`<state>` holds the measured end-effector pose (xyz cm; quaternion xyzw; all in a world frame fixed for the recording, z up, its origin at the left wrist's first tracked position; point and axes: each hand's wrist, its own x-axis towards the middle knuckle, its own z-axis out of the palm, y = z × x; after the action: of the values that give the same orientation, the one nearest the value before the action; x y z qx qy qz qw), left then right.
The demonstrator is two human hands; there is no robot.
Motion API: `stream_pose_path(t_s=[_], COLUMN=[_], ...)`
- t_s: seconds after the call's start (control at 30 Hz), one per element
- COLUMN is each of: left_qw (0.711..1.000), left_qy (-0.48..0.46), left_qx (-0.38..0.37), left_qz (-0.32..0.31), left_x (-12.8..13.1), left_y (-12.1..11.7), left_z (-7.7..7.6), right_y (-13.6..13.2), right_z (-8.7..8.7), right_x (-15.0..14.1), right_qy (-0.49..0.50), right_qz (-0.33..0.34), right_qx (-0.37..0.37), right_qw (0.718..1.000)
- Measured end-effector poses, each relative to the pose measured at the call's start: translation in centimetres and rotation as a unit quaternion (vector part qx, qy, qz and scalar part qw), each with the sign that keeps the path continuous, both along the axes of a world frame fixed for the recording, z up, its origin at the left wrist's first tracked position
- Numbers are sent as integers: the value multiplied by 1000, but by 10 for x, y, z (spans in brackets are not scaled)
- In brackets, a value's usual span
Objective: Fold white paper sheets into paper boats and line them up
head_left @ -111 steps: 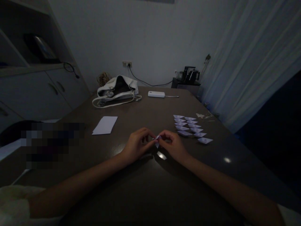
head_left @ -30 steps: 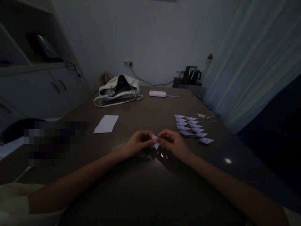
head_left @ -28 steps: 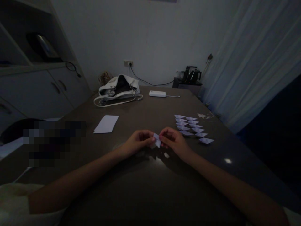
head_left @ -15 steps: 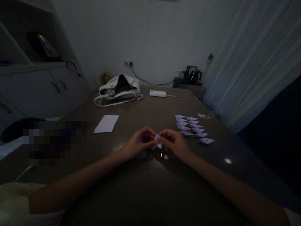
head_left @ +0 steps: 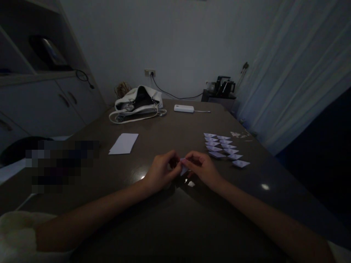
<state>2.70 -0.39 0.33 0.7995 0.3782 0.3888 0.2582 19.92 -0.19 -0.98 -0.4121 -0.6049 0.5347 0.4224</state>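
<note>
A small folded piece of white paper (head_left: pixel 184 169) is pinched between my two hands, a little above the dark table. My left hand (head_left: pixel 162 171) grips its left side with thumb and fingertips. From the other side my right hand (head_left: pixel 202 166) holds it, thumb across the top. Fingers cover much of the paper, so its full shape is hidden. Right of my hands, several folded paper boats (head_left: pixel 217 145) stand in two rows. To the left lies a stack of white paper sheets (head_left: pixel 124 143).
A white handbag (head_left: pixel 138 104) sits at the table's back left. Beside it lies a white power bank (head_left: pixel 184 109) with a short cable. Paper scraps (head_left: pixel 239 134) are near the right edge. A black kettle (head_left: pixel 227 88) stands beyond the table; a blurred-out patch covers the left side.
My left hand has turned, its fingers curling in more. The folded paper has tilted, and less of it shows between my fingers. The boats and the sheets stay put.
</note>
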Motion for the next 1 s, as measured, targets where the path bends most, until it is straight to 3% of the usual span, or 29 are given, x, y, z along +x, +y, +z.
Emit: stream_pose_path(t_s=[0.5,0.7,1.0], left_qw=[999,998,982], left_qy=[49,45,-81], left_qx=[9,19,-164], left_qz=[-16,-32,-46], left_x=[3,1,-1], left_y=[-1,-2,12], left_z=[-7,-6,-9], right_y=[-6,-6,4], right_z=[0,1,-2], right_x=[-3,-2,4], right_qy=[-139,-165,-66], right_qz=[-59,-54,-33], right_qx=[133,142,104], right_qw=[980,975,992])
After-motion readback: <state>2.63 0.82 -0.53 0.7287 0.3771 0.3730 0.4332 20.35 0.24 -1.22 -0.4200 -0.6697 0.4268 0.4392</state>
